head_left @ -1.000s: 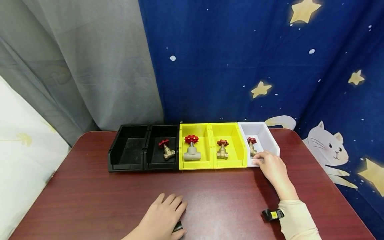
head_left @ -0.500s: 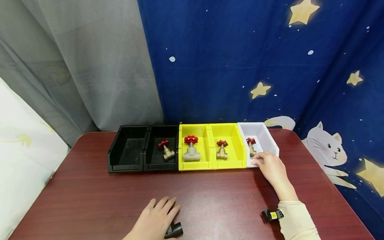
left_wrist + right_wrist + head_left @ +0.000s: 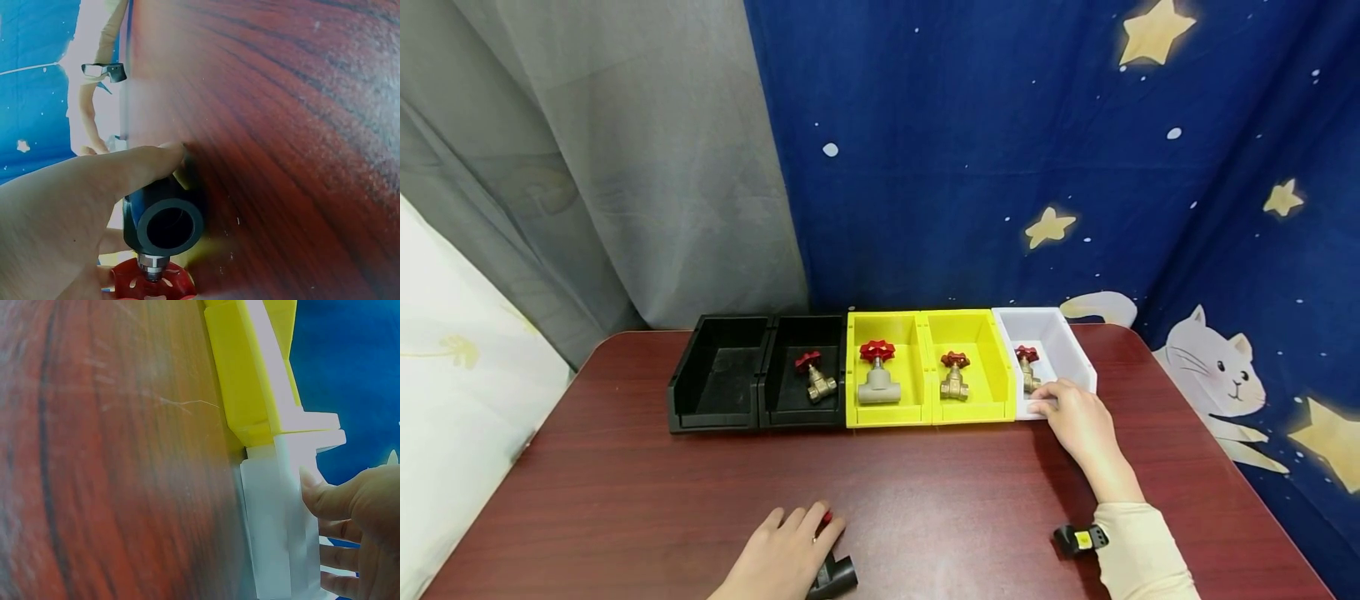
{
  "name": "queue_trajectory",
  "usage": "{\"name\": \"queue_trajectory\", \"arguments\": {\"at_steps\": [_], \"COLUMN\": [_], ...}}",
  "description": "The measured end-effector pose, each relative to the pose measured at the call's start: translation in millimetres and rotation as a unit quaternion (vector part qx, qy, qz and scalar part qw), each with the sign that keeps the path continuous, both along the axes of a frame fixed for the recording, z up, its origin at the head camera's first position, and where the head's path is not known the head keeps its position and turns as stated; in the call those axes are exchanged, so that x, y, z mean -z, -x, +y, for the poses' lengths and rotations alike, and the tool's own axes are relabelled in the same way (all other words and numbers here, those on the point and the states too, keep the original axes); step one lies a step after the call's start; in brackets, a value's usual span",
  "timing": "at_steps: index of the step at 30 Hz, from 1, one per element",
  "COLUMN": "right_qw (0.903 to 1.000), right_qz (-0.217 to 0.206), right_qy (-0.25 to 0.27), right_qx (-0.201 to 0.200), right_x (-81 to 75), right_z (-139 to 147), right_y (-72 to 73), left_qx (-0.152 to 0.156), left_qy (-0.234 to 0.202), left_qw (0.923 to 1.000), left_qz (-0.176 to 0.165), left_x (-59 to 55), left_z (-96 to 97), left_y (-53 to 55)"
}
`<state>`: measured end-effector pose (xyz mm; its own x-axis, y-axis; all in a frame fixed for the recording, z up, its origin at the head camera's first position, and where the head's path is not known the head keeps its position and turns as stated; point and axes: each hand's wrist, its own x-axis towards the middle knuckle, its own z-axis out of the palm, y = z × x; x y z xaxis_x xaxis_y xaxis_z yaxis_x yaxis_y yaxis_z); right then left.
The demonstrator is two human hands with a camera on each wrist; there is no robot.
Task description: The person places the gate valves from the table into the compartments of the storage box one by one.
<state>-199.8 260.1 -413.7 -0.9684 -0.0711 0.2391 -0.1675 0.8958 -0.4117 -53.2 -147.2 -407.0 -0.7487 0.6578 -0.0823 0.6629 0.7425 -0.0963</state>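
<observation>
My left hand (image 3: 778,554) grips a black valve (image 3: 169,222) low over the table, with the thumb across its pipe body. The valve's red handwheel (image 3: 153,281) shows below the fingers in the left wrist view; in the head view the hand covers most of it. At the white bin (image 3: 1063,350), my right hand (image 3: 1082,421) pinches the front wall, thumb outside and fingers inside. A brass valve with a red handwheel (image 3: 1027,354) lies in that bin just beyond the fingertips, its lower end partly hidden.
Left of the white bin stand two yellow bins (image 3: 891,417) and two black bins (image 3: 715,417) in a row. A grey valve (image 3: 878,387) and brass valves (image 3: 955,383) lie in some of them. Curtains (image 3: 925,167) hang behind the table (image 3: 625,483).
My left hand has shifted slightly left and down, and more of the black valve and a bit of its red handwheel now show. The right hand stays at the white bin.
</observation>
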Motion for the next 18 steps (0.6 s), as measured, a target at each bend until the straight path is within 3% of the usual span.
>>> {"name": "queue_trajectory", "arguments": {"at_steps": [14, 18], "right_qw": [1.0, 1.0], "right_qz": [-0.003, -0.004], "right_qy": [0.003, 0.001], "right_qx": [0.001, 0.002], "right_x": [0.0, -0.8], "right_z": [-0.9, -1.2], "right_y": [-0.5, -0.5], "left_qx": [0.005, 0.006], "left_qy": [-0.021, -0.039], "left_qw": [0.9994, 0.998], "left_qz": [0.026, 0.05], "left_x": [2.4, 2.5], "left_z": [0.8, 0.8], "left_y": [-1.4, -2.6]}}
